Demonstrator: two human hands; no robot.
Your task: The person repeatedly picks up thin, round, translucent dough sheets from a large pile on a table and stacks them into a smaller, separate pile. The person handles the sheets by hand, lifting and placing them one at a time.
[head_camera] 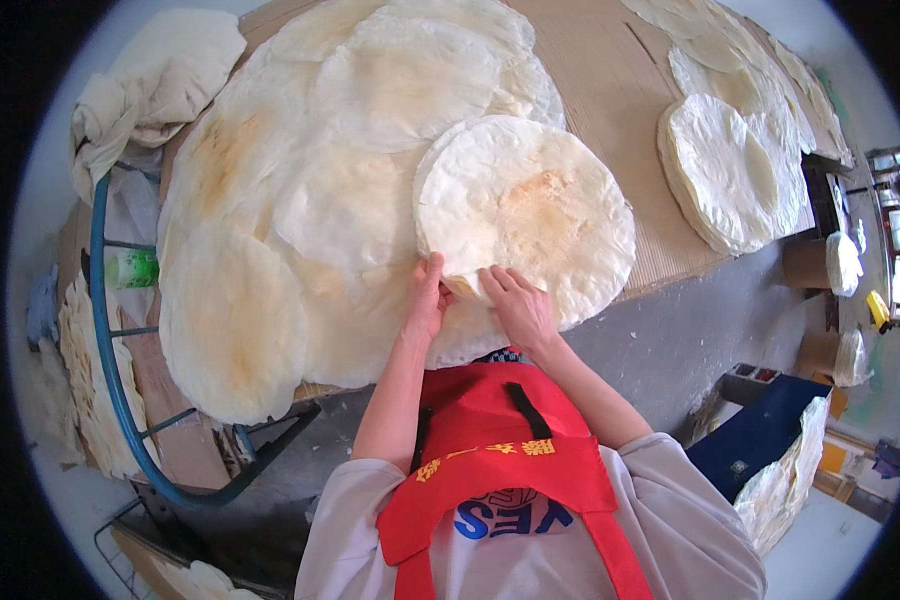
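Note:
A stack of thin round flatbreads (pixel 547 202) lies before me, white with a browned patch in the middle. At its near left edge my left hand (pixel 427 294) pinches the rim, thumb on top and fingers curled beneath. My right hand (pixel 520 306) rests on the near rim, fingers flat on the top sheet; the edge between the hands looks slightly lifted. Beneath and to the left, large overlapping flatbread sheets (pixel 345 217) spread across the table. How many layers my left fingers hold is hidden.
The table is covered with cardboard (pixel 600 82). Another flatbread stack (pixel 727 176) sits at its right side. On the left stand a blue metal frame (pixel 105 300) and a bundled cream cloth (pixel 150 82). Behind me on the right, a dark blue surface (pixel 757 435) holds more sheets (pixel 784 480).

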